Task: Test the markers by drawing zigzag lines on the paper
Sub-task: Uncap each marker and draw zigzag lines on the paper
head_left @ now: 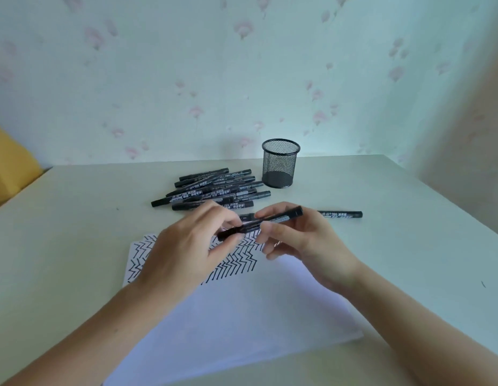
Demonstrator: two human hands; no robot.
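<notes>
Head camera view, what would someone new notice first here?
First, the two hands at the centre: the left hand and right hand both hold one black marker above the paper. Its far left part is filled with black zigzag lines. Behind lies a pile of black markers, with an empty mesh pen cup to its right and a lone marker further right.

A black marker [260, 222] with white print lies slanted between the fingers [266, 227] of both hands, above white paper [242, 307] whose far end carries rows of black zigzags; beyond them a heap of black markers [214, 189], one marker [341, 214] apart to the right
</notes>
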